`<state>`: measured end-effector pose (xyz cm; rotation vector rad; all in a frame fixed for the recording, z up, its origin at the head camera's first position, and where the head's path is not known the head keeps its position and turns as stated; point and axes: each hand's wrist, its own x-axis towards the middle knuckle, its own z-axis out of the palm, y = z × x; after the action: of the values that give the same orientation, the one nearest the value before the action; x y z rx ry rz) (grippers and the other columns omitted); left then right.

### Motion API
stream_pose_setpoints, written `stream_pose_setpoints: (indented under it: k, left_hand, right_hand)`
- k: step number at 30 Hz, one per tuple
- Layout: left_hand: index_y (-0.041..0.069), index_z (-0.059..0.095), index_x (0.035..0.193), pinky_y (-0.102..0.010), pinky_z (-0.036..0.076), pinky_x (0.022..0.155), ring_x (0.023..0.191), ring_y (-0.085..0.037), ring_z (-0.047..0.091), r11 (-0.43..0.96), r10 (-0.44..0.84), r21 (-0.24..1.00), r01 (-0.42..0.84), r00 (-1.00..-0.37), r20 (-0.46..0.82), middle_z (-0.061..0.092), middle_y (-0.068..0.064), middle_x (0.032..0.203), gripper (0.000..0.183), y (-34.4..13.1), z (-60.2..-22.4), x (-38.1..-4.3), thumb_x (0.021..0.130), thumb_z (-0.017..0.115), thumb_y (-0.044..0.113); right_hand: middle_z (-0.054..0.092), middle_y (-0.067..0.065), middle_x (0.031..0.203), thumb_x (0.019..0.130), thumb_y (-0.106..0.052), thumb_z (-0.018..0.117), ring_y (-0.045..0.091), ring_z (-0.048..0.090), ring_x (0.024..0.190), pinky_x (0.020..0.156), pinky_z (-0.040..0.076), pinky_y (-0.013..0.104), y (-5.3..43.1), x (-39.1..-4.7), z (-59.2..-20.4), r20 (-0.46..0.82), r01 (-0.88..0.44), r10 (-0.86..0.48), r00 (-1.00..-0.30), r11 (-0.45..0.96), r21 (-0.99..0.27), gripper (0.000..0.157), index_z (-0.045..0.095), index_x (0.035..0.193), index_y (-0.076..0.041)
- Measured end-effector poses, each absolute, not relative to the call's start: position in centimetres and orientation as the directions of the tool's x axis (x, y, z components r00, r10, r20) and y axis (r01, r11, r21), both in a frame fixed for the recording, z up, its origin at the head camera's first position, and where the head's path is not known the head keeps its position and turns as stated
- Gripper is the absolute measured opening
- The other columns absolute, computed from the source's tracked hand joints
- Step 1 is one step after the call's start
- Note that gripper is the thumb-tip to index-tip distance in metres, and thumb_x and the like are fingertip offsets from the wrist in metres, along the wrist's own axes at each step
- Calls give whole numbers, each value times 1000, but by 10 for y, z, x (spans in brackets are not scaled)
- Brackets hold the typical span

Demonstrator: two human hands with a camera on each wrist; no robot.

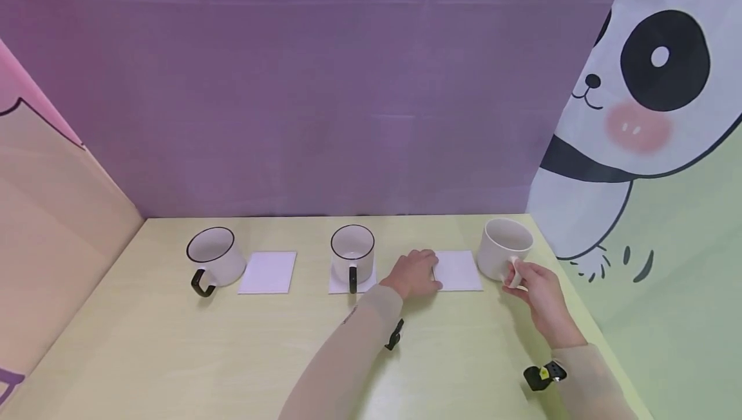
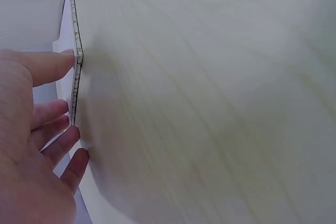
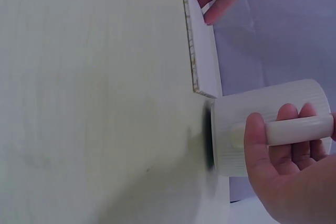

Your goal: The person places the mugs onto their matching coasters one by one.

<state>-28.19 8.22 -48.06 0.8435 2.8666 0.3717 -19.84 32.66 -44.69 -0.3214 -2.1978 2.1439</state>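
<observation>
My right hand (image 1: 542, 294) grips the handle of a white ribbed mug (image 3: 239, 108) at the right end of the table, fingers curled through the handle. The mug stands upright with its base right at the tabletop, close beside a white square coaster (image 1: 456, 270). At that coaster's left side my left hand (image 1: 413, 274) holds the edge, thumb at the near corner and fingertips farther along. In the left wrist view, the thumb (image 2: 55, 65) meets the coaster's patterned side edge (image 2: 77, 35). Part of the mug's handle hides behind the right fingers.
A white mug with black rim and handle (image 1: 352, 249) stands on a coaster (image 1: 338, 285) in the middle. Farther left, another black-handled mug (image 1: 223, 268) sits on the table beside a bare white coaster (image 1: 267, 272). A purple backdrop (image 1: 336, 98) rises behind the table.
</observation>
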Motion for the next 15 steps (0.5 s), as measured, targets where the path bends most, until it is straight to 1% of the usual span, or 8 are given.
stream_pose_setpoints:
  k: [4, 7, 15]
  left_hand:
    - [12, 60, 138, -41, 44, 107, 136, -22, 47, 809, 549, 277, 519, -835, -40, 51, 0, 150, 52, 82, -485, -284, 94, 67, 39]
    - [12, 60, 138, -41, 44, 107, 136, -23, 48, 806, 551, 283, 520, -834, -35, 51, 0, 150, 52, 82, -487, -285, 94, 67, 39]
    - [12, 60, 138, -41, 43, 109, 137, -23, 46, 809, 547, 284, 514, -836, -46, 50, 0, 152, 52, 82, -483, -284, 94, 67, 40]
  right_hand:
    - [58, -3, 80, 109, -23, 47, 10, 59, 82, 88, 58, 34, 325, -199, -443, -128, 133, 188, -974, 13, -991, 30, 62, 97, -1]
    - [57, -2, 81, 110, -23, 46, 10, 58, 83, 89, 57, 33, 322, -198, -442, -138, 140, 189, -972, -6, -990, 31, 61, 94, -2]
    - [59, -2, 82, 109, -16, 46, 11, 61, 84, 90, 57, 33, 310, -194, -442, -66, 54, 184, -981, -69, -996, 27, 62, 93, -2]
